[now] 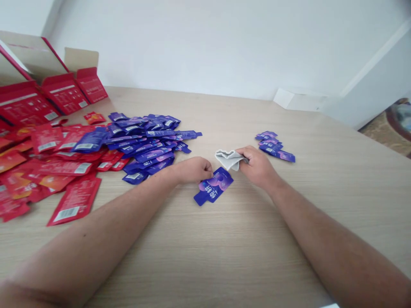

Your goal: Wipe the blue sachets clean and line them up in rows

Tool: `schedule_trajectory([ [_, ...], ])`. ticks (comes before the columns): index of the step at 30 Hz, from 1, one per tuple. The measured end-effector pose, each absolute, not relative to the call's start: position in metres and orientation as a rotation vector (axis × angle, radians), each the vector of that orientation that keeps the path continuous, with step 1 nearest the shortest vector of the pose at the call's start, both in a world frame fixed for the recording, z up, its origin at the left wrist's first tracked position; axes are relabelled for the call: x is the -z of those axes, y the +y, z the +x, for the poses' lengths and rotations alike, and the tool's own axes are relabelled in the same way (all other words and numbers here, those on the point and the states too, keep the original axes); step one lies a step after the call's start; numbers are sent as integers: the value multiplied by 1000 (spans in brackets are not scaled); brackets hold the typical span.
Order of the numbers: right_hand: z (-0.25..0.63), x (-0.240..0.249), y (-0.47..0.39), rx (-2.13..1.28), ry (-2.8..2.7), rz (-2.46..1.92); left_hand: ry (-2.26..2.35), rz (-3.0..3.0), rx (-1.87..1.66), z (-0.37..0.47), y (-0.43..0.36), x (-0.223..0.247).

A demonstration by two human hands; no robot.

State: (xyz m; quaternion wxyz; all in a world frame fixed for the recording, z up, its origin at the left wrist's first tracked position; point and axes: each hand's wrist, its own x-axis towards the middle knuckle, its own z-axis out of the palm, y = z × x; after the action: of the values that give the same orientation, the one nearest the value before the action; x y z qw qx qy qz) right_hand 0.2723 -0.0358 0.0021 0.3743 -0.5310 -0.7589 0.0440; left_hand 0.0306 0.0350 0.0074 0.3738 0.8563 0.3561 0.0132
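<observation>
My left hand (198,170) pinches the upper left edge of a purple sachet (217,185), printed with pale lettering and pink shapes. The sachet lies tilted over the middle of the table, its narrow spout end towards me. In my right hand (255,164) is a folded light grey cloth (228,159), gripped at its right side just above the sachet. To the left spreads a heap of purple sachets (150,143). A smaller group of purple sachets (271,143) lies beyond my right hand.
Red sachets (54,158) are piled at the left, partly under the purple heap. Behind them stand several open red cartons (64,95). A white box (298,100) sits at the table's back edge, against the white wall (205,47).
</observation>
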Motion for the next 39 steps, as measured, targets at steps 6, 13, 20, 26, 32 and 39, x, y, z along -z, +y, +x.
schedule_trajectory([
  [6, 254, 3, -48, -122, -2137, -1184, 903, 1948, -73, 28, 40, -3],
  [13, 215, 18, -62, -113, -2476, -935, 902, 1982, -78, 28, 44, 3],
  [20, 231, 18, -51, -72, -2363, -1102, 960, 1977, -62, 30, 41, -1],
  [26, 221, 17, -58, -92, -2493, -912, 933, 1980, -23, 31, 40, -3],
  [32, 244, 10, -48, -87, -2414, -1081, 893, 1891, -40, 29, 39, -4],
  [39, 242, 8, -51, -175, -2403, -1064, 926, 1938, -66, 30, 40, -1],
])
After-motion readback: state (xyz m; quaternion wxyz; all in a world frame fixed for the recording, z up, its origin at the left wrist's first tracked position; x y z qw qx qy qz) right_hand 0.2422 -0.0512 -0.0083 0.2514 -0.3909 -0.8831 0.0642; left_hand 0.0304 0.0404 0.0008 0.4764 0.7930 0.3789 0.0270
